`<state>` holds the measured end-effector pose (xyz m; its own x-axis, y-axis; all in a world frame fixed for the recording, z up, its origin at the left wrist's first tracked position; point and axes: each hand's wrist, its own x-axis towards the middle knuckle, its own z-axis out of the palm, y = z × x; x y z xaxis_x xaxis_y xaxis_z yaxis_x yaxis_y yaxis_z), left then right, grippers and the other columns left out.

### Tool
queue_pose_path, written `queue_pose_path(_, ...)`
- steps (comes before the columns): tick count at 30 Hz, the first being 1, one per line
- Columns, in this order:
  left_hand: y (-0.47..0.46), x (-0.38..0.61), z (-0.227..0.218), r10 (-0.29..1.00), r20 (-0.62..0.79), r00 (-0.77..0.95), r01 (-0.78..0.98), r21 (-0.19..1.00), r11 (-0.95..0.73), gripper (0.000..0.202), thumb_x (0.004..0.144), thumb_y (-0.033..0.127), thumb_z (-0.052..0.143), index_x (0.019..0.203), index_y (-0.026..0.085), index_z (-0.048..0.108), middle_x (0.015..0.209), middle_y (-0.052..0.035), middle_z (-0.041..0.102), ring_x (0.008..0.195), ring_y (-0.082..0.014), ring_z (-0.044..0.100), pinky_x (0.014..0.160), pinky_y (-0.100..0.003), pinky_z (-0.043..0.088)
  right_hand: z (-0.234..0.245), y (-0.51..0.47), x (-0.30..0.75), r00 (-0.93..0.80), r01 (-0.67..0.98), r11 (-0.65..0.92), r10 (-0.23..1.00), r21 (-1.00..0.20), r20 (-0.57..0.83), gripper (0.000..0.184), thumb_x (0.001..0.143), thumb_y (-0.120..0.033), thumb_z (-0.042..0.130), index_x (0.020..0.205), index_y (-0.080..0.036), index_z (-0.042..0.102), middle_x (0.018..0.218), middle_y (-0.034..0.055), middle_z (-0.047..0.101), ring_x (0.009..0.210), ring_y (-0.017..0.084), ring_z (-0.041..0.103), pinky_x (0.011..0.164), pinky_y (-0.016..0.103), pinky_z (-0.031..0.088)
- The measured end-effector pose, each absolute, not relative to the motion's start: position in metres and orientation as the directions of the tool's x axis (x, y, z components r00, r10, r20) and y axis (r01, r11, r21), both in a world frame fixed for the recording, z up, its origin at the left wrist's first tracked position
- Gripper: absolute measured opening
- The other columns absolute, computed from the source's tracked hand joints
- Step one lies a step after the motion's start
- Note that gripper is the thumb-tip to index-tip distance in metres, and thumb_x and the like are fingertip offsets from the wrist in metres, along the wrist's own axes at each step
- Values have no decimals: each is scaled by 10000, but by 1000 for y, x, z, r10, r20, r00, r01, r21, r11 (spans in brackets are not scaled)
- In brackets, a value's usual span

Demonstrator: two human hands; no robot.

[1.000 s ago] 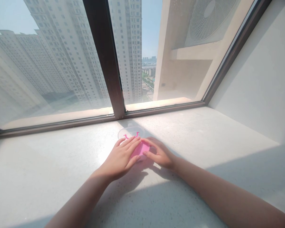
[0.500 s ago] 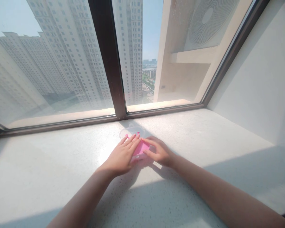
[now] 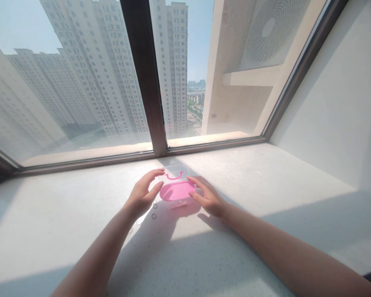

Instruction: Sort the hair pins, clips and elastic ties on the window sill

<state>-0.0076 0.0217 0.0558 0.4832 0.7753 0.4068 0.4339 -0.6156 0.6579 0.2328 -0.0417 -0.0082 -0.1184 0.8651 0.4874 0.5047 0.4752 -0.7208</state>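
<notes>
A small pink plastic box point(image 3: 177, 192) stands on the window sill, its clear lid point(image 3: 173, 169) tipped back toward the window. A curved pink handle point(image 3: 174, 177) shows across the lid. My right hand point(image 3: 207, 196) holds the box at its right end, thumb on the near side and fingers at the back corner. By the left end is my left hand point(image 3: 144, 192), open, thumb and fingers apart with nothing seen between them; whether it touches the rim I cannot tell. Several small rings, one dark ring point(image 3: 153, 216) among them, lie on the sill near my left wrist.
The pale speckled sill point(image 3: 235, 173) runs up to a dark window frame point(image 3: 160, 151). A white wall point(image 3: 334, 115) bounds it on the right. Sunlight and hard shadows cross the surface. Outside the glass are tall buildings and an air-conditioner fan point(image 3: 268, 28).
My left hand has drawn back to the left from over the box, uncovering its inside, the handle and the rings. My right hand stays at the right end. The view has shifted slightly.
</notes>
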Motion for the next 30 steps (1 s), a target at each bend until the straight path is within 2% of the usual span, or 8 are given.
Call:
queue_pose_path(4, 25, -42, 63, 823, 319, 471, 599, 569, -563, 300, 893, 398, 484, 1078, 213, 629, 1068, -82, 684, 874, -223, 654, 729, -360, 558, -7, -41, 235, -130, 529, 499, 847, -686, 516, 432, 897, -283, 543, 1327, -266, 509, 1235, 87, 563, 1167, 259, 517, 1020, 465, 412)
queue_pose_path(8, 25, -76, 60, 822, 312, 476, 661, 490, -568, 275, 882, 409, 499, 981, 207, 656, 940, -71, 699, 763, -199, 642, 653, -320, 545, -8, -40, 234, -120, 560, 487, 848, -670, 517, 431, 888, -290, 552, 1311, -209, 530, 1259, 112, 535, 1191, 265, 500, 1038, 437, 398)
queue_pose_path(11, 22, -93, 53, 866, 183, 465, 730, 473, -493, 298, 866, 447, 500, 884, 210, 679, 835, -58, 691, 683, -191, 623, 607, -316, 529, -6, -41, 233, -81, 596, 501, 815, -627, 574, 434, 871, -280, 566, 1296, -198, 532, 1252, 120, 534, 1190, 274, 495, 1037, 446, 394)
queue_pose_path(15, 19, -104, 45, 859, -44, 510, 773, 460, -436, 253, 806, 448, 559, 826, 230, 686, 826, -37, 678, 667, -187, 616, 606, -305, 512, 2, -45, 233, -16, 660, 531, 718, -532, 696, 408, 855, -260, 565, 1258, -209, 535, 1196, 120, 548, 1145, 286, 509, 995, 482, 414)
queue_pose_path(17, 17, -104, 43, 855, -89, 511, 783, 460, -420, 210, 799, 416, 566, 828, 243, 682, 823, -29, 673, 674, -187, 613, 604, -297, 503, 5, -50, 231, -32, 663, 566, 676, -491, 736, 393, 847, -237, 559, 1239, -225, 532, 1156, 110, 561, 1101, 284, 529, 948, 482, 444)
queue_pose_path(24, 5, -62, 29, 841, 31, 540, 694, 549, -466, 232, 848, 365, 498, 828, 216, 676, 869, -46, 625, 696, -176, 590, 624, -296, 483, 6, -70, 207, -290, 526, 754, 594, -394, 750, 389, 806, -133, 552, 1177, -250, 547, 1032, 85, 587, 919, 233, 570, 804, 413, 499)
queue_pose_path(28, 0, -45, 21, 837, -27, 547, 700, 563, -439, 256, 825, 286, 517, 1026, 222, 661, 981, -40, 595, 717, -154, 570, 690, -291, 461, 4, -73, 192, -361, 447, 801, 568, -398, 739, 358, 795, -109, 540, 1143, -190, 566, 999, 96, 599, 904, 219, 570, 775, 384, 495)
queue_pose_path(30, -1, -43, 21, 840, -65, 539, 716, 560, -416, 268, 824, 277, 514, 1043, 219, 656, 994, -39, 587, 726, -156, 567, 702, -292, 451, 3, -73, 188, -394, 420, 820, 551, -388, 736, 344, 793, -108, 545, 1129, -178, 565, 1009, 98, 608, 912, 216, 573, 782, 381, 489)
